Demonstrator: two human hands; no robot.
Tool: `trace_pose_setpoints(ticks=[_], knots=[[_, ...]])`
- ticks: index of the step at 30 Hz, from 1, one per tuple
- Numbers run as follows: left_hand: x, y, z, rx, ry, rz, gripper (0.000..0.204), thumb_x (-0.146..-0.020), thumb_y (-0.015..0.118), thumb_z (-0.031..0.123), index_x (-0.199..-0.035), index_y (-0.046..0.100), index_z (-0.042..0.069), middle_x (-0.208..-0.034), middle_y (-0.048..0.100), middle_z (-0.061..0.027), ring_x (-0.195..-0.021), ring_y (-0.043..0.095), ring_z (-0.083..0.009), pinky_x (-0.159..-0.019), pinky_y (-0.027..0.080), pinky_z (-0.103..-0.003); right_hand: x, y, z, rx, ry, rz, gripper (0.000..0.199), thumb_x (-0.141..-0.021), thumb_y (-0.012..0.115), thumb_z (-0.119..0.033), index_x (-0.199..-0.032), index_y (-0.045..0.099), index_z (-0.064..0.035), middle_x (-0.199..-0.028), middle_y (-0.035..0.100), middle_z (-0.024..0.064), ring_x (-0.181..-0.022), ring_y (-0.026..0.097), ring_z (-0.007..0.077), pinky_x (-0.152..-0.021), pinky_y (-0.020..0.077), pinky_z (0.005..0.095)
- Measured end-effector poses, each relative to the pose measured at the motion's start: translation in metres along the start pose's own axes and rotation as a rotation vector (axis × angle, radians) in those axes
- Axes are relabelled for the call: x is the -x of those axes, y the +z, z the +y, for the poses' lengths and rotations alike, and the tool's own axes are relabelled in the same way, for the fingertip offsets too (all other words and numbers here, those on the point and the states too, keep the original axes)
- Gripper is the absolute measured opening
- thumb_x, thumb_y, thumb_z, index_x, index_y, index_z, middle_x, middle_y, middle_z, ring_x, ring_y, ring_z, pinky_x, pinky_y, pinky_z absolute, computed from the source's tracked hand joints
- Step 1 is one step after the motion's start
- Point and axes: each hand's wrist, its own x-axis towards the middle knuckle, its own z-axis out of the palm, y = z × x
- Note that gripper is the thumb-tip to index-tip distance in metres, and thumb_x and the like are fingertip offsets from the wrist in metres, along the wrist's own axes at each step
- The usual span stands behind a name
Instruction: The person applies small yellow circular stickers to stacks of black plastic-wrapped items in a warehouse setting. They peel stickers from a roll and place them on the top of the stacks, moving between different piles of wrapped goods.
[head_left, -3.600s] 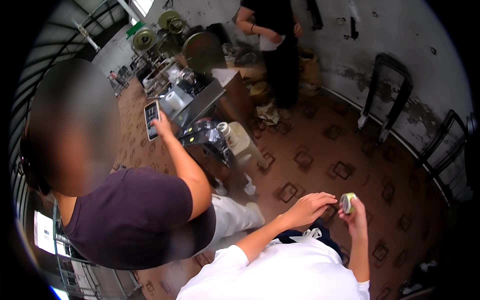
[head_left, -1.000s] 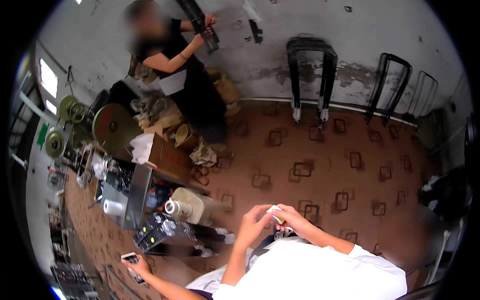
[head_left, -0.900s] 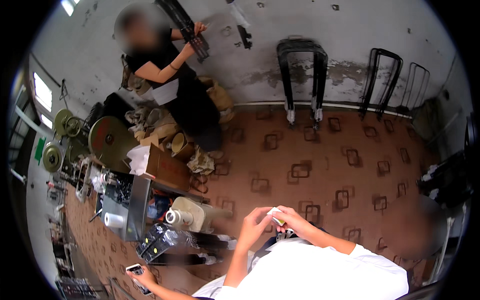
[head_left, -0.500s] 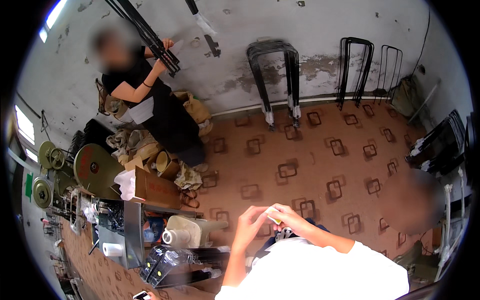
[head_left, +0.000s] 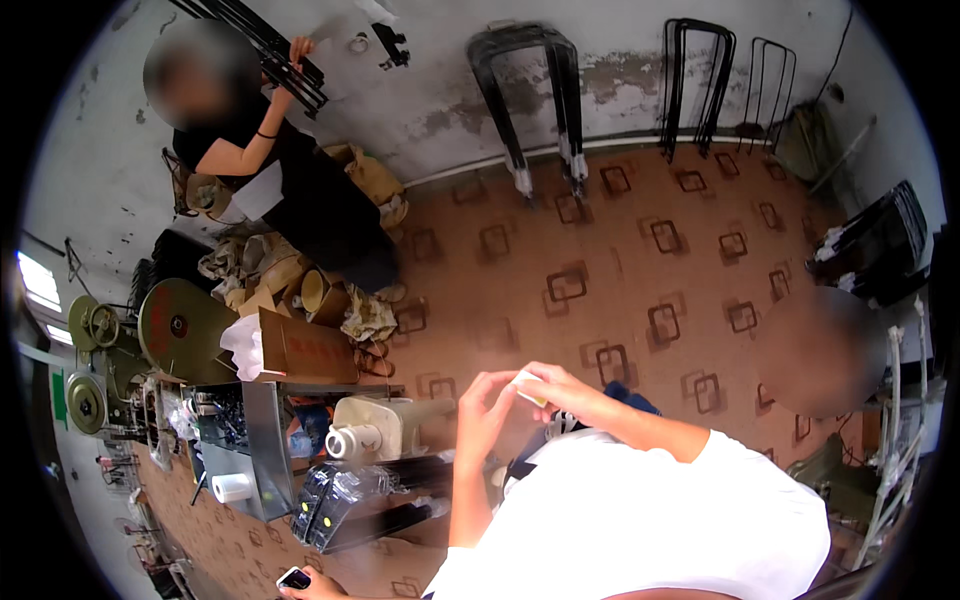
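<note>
One small, white-and-yellow, block-like object [head_left: 531,388], material unclear, is pinched in the person's right grip [head_left: 572,396], just far of the white shirt [head_left: 640,520]. The left grip [head_left: 482,410] curls at its left; whether it clasps the object cannot be told. Probably light and fairly stiff, it suits holding by opposite edges. White face upward, its long axis seems to slant from far left to near right.
</note>
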Motion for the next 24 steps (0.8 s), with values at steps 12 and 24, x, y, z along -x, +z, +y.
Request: trace_pose_setpoints(ticks=[12,24], knots=[[0.003,0.013,0.006,-0.124,-0.007,0.014,0.023,-0.081,0.06,0.009,-0.101,0.061,-0.001,-0.085,0.055,-0.0064,-0.075,0.056,-0.0134,-0.07,0.044,-0.025,-0.002,-0.001,0.009,-0.058,0.04,0.036,0.044,-0.089,0.042,-0.049,-0.083,0.053,-0.0068,-0.061,0.05,-0.0003,-0.046,0.046,0.0046,-0.04,0.0356,0.0174],[-0.052,0.06,0.018,-0.139,0.014,-0.188,0.027,-0.08,0.063,0.018,-0.103,0.062,0.004,-0.092,0.06,-0.0073,-0.092,0.057,-0.0152,-0.08,0.044,-0.028,0.025,-0.07,-0.022,-0.041,-0.044,0.067,0.042,-0.086,0.055,-0.039,-0.106,0.048,-0.0022,-0.079,0.053,0.0022,-0.062,0.052,0.0089,-0.054,0.0454,0.0215]])
